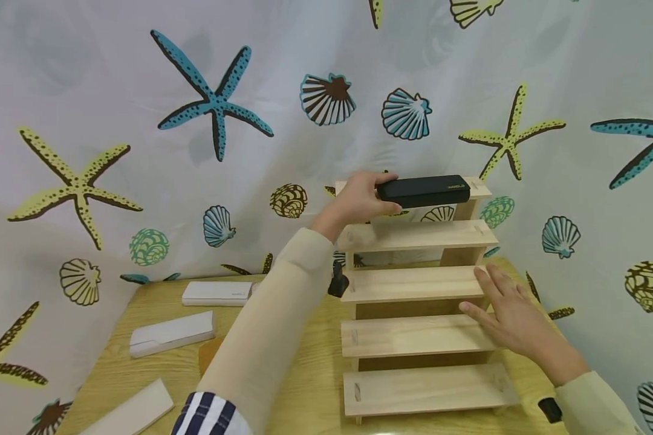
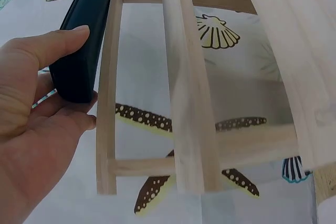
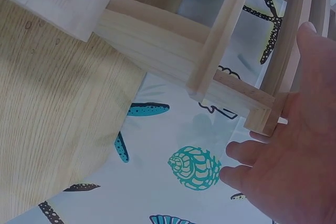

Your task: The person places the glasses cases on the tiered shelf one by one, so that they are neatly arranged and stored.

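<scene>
A dark, long case (image 1: pixel 424 191) lies across the top step of a stepped wooden rack (image 1: pixel 419 284) in the head view. My left hand (image 1: pixel 363 198) pinches its left end between thumb and fingers; the left wrist view shows the hand (image 2: pixel 47 93) on the dark case (image 2: pixel 86 45) beside the top board's edge. My right hand (image 1: pixel 514 314) rests at the rack's right side, fingertips touching the third board from the top, fingers spread. In the right wrist view that hand (image 3: pixel 294 150) is against the wooden frame (image 3: pixel 173 51).
On the wooden table (image 1: pixel 299 386), left of the rack, lie three white cases: one at the back (image 1: pixel 216 293), one in the middle (image 1: pixel 172 332) and one in front (image 1: pixel 133 411). An orange-brown item (image 1: pixel 209 353) is partly behind my left sleeve. A patterned curtain (image 1: pixel 283 157) hangs behind.
</scene>
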The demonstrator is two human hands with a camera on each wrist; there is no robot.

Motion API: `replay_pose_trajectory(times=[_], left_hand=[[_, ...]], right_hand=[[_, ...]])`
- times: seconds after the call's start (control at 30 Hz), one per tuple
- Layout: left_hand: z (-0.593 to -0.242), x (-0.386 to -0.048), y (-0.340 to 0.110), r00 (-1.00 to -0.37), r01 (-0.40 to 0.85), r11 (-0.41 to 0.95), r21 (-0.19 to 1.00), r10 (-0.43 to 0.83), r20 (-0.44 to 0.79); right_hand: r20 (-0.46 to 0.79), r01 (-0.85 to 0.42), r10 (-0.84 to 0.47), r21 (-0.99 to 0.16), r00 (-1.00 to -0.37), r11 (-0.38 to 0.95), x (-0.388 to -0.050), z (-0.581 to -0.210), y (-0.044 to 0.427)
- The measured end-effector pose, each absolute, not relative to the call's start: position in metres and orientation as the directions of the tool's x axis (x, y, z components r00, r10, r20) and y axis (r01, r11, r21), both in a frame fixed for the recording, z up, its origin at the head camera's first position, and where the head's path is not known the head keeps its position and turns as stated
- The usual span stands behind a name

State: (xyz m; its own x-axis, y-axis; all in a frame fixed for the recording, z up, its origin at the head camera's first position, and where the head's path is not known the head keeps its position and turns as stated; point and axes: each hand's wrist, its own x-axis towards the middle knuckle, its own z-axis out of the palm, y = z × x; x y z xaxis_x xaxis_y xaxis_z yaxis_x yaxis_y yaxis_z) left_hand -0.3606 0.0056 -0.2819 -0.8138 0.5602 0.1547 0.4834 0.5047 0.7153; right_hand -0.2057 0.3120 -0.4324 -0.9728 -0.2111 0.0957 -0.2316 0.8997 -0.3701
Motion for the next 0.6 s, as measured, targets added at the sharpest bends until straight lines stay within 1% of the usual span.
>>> replay_pose_trajectory(times=[0.3, 0.6], left_hand=[[-0.282, -0.370, 0.044, -0.792, 0.536, 0.542, 0.648, 0.588, 0.164], [-0.282, -0.373, 0.065, -0.788, 0.580, 0.631, 0.516, 0.594, 0.159]], right_hand=[[0.092, -0.226, -0.207, -0.367, -0.974, 0.902, -0.204, -0.435, 0.316], [0.112, -0.239, -0.213, -0.369, -0.971, 0.898, -0.207, -0.436, 0.317]])
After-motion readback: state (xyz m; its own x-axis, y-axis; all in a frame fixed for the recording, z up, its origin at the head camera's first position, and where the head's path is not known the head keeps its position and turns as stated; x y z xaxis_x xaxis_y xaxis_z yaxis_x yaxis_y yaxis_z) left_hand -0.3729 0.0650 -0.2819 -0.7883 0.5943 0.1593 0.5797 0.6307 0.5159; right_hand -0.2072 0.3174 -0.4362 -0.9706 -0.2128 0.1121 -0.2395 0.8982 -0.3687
